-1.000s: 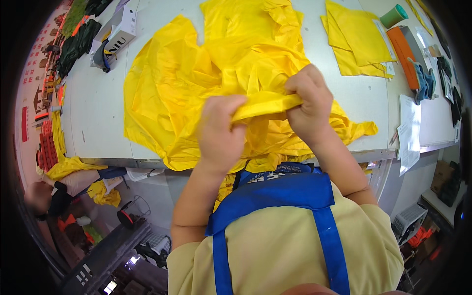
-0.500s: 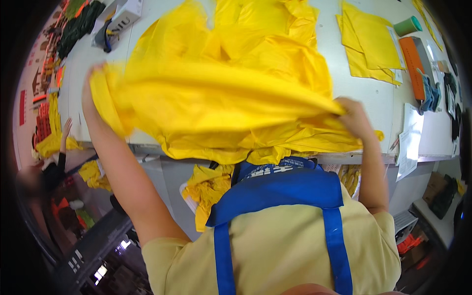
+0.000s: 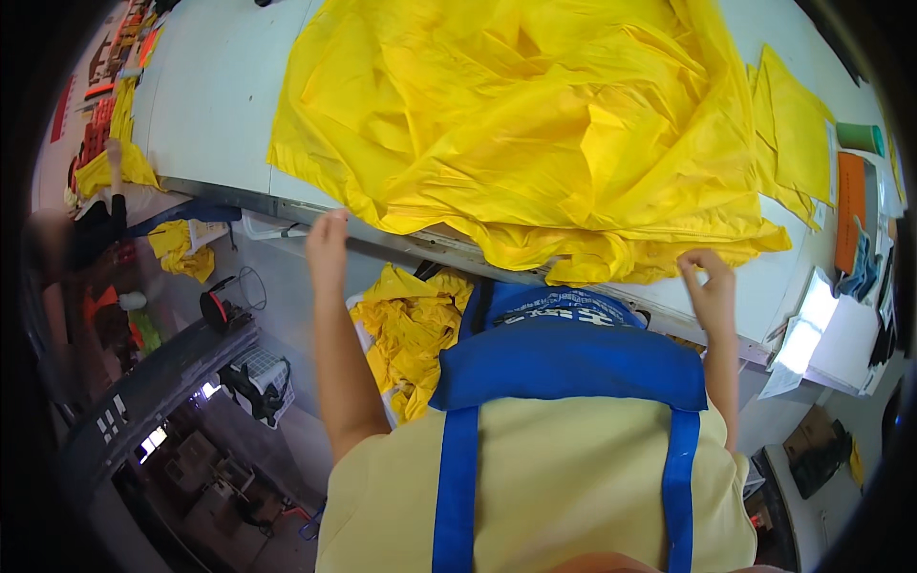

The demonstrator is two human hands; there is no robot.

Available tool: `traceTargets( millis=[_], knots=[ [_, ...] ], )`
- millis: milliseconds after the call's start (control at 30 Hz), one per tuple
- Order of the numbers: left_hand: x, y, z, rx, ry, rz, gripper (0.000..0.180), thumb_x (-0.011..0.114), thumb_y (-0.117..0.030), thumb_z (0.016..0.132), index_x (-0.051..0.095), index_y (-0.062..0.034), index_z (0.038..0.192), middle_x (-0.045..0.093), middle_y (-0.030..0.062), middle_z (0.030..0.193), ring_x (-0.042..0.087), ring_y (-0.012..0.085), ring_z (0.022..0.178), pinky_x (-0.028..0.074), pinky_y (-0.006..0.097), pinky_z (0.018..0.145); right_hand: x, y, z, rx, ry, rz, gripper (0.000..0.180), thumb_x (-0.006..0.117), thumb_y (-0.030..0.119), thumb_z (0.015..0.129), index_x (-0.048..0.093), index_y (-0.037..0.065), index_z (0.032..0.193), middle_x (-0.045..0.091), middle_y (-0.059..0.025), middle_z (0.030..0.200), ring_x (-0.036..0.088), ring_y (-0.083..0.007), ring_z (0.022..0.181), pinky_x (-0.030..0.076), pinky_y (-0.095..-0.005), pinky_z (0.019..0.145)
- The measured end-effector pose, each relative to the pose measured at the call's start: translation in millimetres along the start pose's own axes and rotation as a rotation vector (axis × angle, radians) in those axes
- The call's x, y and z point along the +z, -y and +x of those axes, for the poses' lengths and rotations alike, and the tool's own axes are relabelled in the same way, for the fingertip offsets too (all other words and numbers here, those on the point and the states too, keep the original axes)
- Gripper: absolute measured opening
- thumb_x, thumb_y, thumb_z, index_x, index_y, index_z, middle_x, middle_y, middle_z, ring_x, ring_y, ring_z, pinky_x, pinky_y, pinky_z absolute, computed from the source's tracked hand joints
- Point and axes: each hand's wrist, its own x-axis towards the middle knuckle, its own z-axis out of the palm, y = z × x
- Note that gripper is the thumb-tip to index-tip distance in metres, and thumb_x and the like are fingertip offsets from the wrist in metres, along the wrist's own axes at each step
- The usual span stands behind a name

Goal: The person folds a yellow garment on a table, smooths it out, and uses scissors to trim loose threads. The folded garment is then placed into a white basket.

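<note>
Yellow fabric (image 3: 535, 134) lies just beyond both hands; left hand (image 3: 327, 250) open, empty; right hand (image 3: 709, 286) loosely curled, empty.

A large sheet of bright yellow fabric (image 3: 535, 134) is being shown spread in crumpled folds over a white worktable (image 3: 215, 105), with its near hem bunched and hanging slightly over the table's front edge.

Thin, crinkled, faintly glossy yellow cloth (image 3: 535, 134)
</note>
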Motion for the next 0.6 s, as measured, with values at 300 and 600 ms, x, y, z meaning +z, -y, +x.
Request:
traceTargets(
  millis=[300,600],
  knots=[
    [44,-52,8,0.394,0.104,0.716,0.040,0.053,-0.035,0.089,0.066,0.0027,0.091,0.061,0.0217,0.102,0.056,0.0374,0.095,0.042,0.045,0.085,50,-74,-22,0.885,-0.674,0.802,0.054,0.071,0.018,0.083,0.042,-0.001,0.124,0.052,-0.0111,0.105,0.051,-0.0163,0.086,0.046,-0.0294,0.074],
    [54,-75,13,0.091,0.709,-0.033,0.025,0.053,-0.008,0.088,0.059,0.0009,0.110,0.061,0.0003,0.091,0.053,0.0072,0.082,0.042,0.022,0.075,21,-67,-4,0.625,-0.525,1.271,0.029,0.048,0.011,0.093,0.047,0.008,0.121,0.057,-0.0094,0.116,0.060,-0.0229,0.098,0.051,-0.0388,0.083]
  ],
)
